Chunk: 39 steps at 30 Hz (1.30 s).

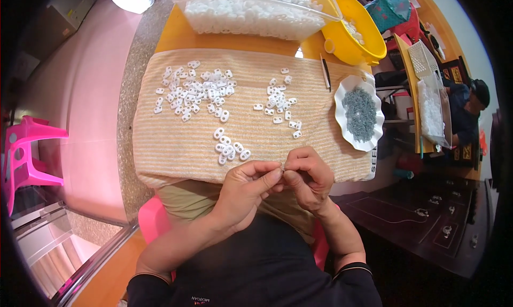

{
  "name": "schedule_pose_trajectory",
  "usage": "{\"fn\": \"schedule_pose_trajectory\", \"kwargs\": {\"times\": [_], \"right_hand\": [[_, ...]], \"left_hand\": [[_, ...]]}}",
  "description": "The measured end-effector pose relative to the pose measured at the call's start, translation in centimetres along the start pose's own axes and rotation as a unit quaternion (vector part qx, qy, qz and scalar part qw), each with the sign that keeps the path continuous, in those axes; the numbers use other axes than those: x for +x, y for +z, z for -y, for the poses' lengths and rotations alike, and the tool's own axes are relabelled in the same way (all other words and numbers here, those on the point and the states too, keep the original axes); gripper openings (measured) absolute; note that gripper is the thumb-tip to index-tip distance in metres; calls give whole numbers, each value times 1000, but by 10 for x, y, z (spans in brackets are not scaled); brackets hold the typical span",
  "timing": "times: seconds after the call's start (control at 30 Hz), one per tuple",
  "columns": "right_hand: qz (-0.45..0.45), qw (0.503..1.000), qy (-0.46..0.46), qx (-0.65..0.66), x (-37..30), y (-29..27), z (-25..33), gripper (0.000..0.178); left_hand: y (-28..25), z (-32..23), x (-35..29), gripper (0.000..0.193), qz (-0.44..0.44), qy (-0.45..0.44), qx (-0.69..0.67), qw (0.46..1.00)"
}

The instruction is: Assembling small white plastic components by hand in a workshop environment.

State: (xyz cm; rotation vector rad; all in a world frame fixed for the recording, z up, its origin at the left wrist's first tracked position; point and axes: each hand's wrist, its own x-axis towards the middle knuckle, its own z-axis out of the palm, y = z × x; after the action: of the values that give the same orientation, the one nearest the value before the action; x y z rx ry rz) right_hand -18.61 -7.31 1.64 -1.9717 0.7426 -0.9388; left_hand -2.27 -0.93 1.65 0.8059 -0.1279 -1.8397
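Above my lap, at the near edge of the cloth, my left hand and my right hand meet fingertip to fingertip. Both are closed in a pinch; whatever sits between them is too small and covered to make out. Just beyond my left hand lies a small group of white two-holed plastic pieces. Farther off to the left spreads a larger heap of similar pieces, and a smaller cluster lies beyond my hands. To the right, a white wavy-rimmed dish holds many small grey parts.
A slim black-and-white tool lies beyond the dish. At the table's far side stand a clear bin of white pieces and a yellow basin. A pink stool is at left; another person sits at far right.
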Motion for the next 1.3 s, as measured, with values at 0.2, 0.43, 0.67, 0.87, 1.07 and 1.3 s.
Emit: {"fn": "schedule_pose_trajectory", "kwargs": {"times": [0.2,0.43,0.67,0.87,1.07,1.3], "right_hand": [[15,999,-13,-46,3,1,3,10],[-14,1000,17,19,-1,1,0,9],[-21,994,78,70,-1,5,2,8],[7,994,82,73,-2,2,0,8],[-27,954,216,209,-4,4,-3,8],[15,951,216,222,-3,2,-7,9]], "left_hand": [[7,-6,-2,19,-2,-22,-35,999],[0,-11,-1,20,15,-35,42,998],[-2,-7,2,19,25,-15,54,998],[-3,-9,3,17,-4,-18,64,998],[-7,-13,6,17,-26,-10,49,998],[-10,-12,7,18,-21,-8,37,999]]}}
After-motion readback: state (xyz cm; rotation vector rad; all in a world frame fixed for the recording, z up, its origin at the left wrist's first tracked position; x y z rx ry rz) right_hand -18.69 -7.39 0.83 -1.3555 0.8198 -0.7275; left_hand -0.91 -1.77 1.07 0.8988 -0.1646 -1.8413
